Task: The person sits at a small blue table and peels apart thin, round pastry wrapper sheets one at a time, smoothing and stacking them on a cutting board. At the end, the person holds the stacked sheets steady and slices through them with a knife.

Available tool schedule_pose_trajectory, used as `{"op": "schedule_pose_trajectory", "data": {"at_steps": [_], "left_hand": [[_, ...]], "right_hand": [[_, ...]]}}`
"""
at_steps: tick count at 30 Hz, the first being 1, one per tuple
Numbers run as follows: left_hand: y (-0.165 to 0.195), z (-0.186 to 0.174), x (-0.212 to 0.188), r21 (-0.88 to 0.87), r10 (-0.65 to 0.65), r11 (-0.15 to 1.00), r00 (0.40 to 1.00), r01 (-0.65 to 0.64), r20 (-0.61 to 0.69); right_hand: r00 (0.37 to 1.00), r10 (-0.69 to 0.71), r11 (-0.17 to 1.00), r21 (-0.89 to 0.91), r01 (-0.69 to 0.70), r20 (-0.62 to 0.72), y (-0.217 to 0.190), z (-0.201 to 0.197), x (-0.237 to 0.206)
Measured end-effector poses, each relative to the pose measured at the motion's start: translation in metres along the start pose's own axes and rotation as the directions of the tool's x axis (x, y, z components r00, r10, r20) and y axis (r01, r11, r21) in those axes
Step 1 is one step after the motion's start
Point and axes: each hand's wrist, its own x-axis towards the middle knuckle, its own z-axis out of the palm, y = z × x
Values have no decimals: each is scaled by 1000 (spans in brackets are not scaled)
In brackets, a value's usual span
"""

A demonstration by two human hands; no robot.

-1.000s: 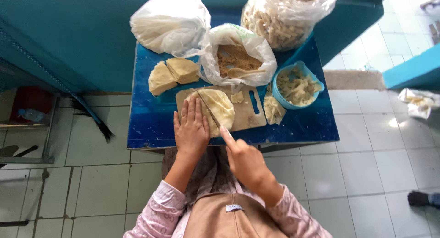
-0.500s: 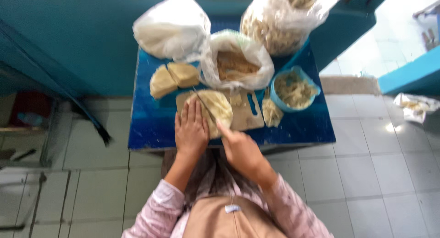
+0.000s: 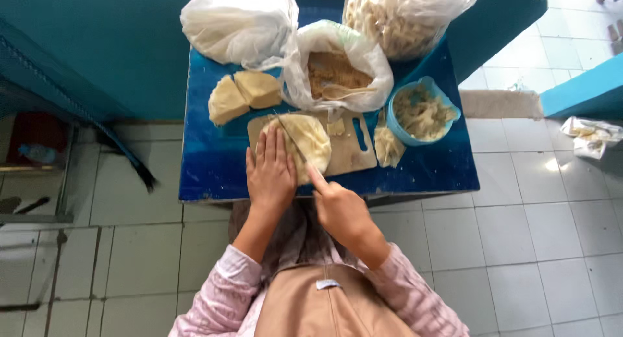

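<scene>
A pale yellow round slab of dough-like food [image 3: 313,138] lies on a wooden cutting board [image 3: 354,150] on a blue table [image 3: 214,162]. My left hand [image 3: 269,171] presses flat on the slab's left part, fingers together. My right hand [image 3: 341,210] grips a knife [image 3: 293,142] by the handle, index finger stretched along it; the blade crosses the slab diagonally. Cut pale pieces [image 3: 335,127] rest at the board's far edge.
Two pale wedge blocks [image 3: 243,96] lie left of the board. An open plastic bag of brown crumbs [image 3: 337,74], a shut white bag [image 3: 237,22], a bag of pale strips [image 3: 405,16] and a blue bowl of strips [image 3: 423,110] stand behind. White tiled floor surrounds the table.
The view has shifted slightly. My right hand has drawn the knife a little toward me across the slab; my left hand stays pressed on it.
</scene>
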Motion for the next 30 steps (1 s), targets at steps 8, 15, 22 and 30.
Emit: {"op": "schedule_pose_trajectory", "data": {"at_steps": [8,15,22,30], "left_hand": [[6,-15,4,-2,-21,1000,999,21,-37],[11,-22,1,31,-2,1000,1000,2,-8],[20,-33,0,40,-17,999,999,18,-31],[13,-25,1,56,4,998,999,-1,-45]], "right_hand": [[1000,-3,1000,11,3,20,0,-26,-33],[1000,-28,998,53,27,6,-2,-14,-2],[997,-69,997,31,70,-27,0,-27,-27],[1000,-3,1000,24,3,-3,5,-8,-45]]}}
